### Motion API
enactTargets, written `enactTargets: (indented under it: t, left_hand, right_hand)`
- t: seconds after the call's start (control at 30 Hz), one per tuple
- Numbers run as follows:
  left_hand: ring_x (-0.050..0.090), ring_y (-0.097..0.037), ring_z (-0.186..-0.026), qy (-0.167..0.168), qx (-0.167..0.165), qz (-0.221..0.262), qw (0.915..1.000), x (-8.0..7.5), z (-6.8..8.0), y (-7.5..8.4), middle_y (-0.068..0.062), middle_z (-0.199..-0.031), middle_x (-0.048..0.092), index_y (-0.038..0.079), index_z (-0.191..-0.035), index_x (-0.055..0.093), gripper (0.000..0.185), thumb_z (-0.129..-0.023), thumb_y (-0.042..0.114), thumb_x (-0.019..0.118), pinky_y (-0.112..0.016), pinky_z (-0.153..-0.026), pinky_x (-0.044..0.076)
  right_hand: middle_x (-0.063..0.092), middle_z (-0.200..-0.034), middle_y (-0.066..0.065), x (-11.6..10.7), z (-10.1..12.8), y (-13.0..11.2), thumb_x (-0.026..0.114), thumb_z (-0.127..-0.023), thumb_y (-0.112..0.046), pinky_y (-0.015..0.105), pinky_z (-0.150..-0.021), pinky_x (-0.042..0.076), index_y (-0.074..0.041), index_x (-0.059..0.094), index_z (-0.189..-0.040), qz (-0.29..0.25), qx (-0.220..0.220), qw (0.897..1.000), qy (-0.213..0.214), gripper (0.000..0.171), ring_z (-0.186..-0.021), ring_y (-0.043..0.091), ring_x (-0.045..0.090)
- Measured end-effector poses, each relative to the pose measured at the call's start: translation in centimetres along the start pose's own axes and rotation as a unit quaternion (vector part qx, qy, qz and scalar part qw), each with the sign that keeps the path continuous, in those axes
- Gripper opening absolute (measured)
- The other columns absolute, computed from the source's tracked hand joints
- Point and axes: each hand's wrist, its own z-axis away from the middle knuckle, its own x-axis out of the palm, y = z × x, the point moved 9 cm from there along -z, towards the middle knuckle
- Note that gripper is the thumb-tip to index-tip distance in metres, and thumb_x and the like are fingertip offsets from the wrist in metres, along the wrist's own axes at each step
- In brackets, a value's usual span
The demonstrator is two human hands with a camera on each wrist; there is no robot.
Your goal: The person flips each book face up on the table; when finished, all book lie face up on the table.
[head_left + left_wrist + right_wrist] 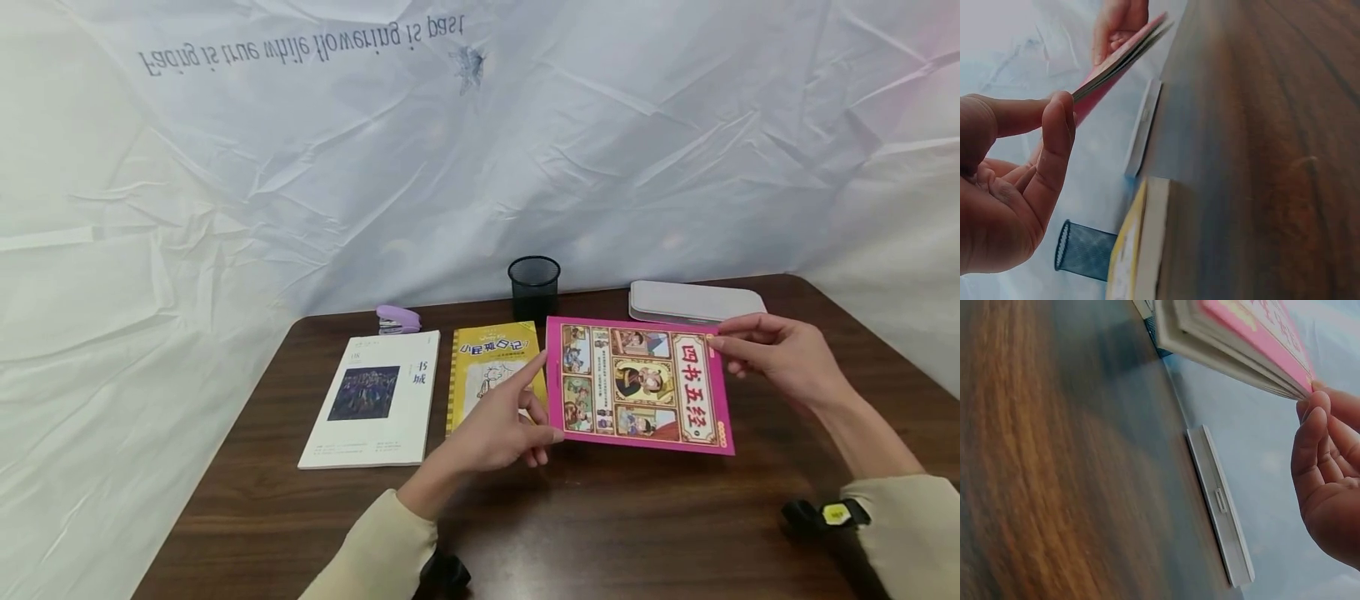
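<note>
A thin pink picture book (645, 383) is held up above the table, its cover turned sideways towards me. My left hand (498, 421) pinches its left edge between thumb and fingers. At the opposite edge, my right hand (783, 358) pinches the upper right corner. In the right wrist view the pages of the pink book (1260, 337) fan slightly apart near the right hand (1335, 475). The left wrist view shows the left fingers (1054, 144) gripping one corner. Partly behind the left hand lies a yellow book (487, 342).
On the dark wooden table (600, 525), a white book (375, 392) lies at the left. Behind it sits a purple stapler (399, 318). A black mesh pen holder (534, 287) stands at the back, and a pale flat case (693, 300) lies at the back right. White sheeting (480, 167) hangs behind.
</note>
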Motion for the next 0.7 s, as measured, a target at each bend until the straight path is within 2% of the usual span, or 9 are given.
enactTargets:
  t: [0.13,0.23,0.4,0.53,0.7]
  left_hand:
    - [0.070,-0.020,-0.059,-0.005,-0.023,0.020,0.9995,0.0,0.1,-1.3,-0.010,-0.087,0.068,0.036,-0.168,0.026,0.098,-0.092,0.008,0.081,-0.035,-0.058,0.064]
    - [0.070,-0.020,-0.060,-0.003,-0.039,0.033,0.9987,-0.4,0.3,-2.4,-0.011,-0.086,0.068,0.033,-0.168,0.027,0.097,-0.092,0.008,0.082,-0.029,-0.057,0.062]
    - [0.069,-0.017,-0.060,-0.002,-0.054,0.062,0.9966,-0.8,0.5,-3.7,-0.010,-0.086,0.067,0.024,-0.169,0.026,0.096,-0.092,0.008,0.081,-0.025,-0.057,0.061]
    - [0.069,-0.017,-0.060,-0.008,-0.070,0.073,0.9948,-0.8,0.6,-4.5,-0.010,-0.084,0.068,0.019,-0.169,0.025,0.097,-0.092,0.008,0.082,-0.026,-0.056,0.060]
    - [0.069,-0.016,-0.059,-0.020,-0.086,0.087,0.9923,-0.3,0.4,-5.6,-0.009,-0.082,0.068,0.014,-0.170,0.022,0.098,-0.092,0.007,0.082,-0.025,-0.056,0.060]
  right_hand:
    - [0.074,-0.092,-0.018,0.7,0.1,0.5,0.078,-0.098,-0.021,0.025,-0.062,0.060,-0.021,0.072,-0.121,0.022,0.001,0.999,-0.030,0.023,-0.067,0.011,0.064]
    - [0.075,-0.097,-0.016,1.9,0.1,0.9,0.076,-0.099,-0.019,0.027,-0.057,0.055,-0.016,0.067,-0.135,0.036,-0.004,0.997,-0.074,0.037,-0.064,0.012,0.060]
    - [0.078,-0.102,-0.007,4.0,0.4,1.4,0.076,-0.099,-0.016,0.029,-0.049,0.049,-0.017,0.050,-0.158,0.044,0.003,0.988,-0.147,0.065,-0.055,0.012,0.053]
    - [0.078,-0.102,0.002,4.9,0.6,1.7,0.077,-0.098,-0.017,0.028,-0.047,0.047,-0.019,0.039,-0.164,0.050,0.021,0.981,-0.186,0.076,-0.054,0.013,0.051]
    - [0.077,-0.104,0.010,5.5,0.7,2.3,0.077,-0.098,-0.019,0.028,-0.050,0.048,-0.017,0.032,-0.167,0.061,0.041,0.973,-0.219,0.083,-0.056,0.016,0.053]
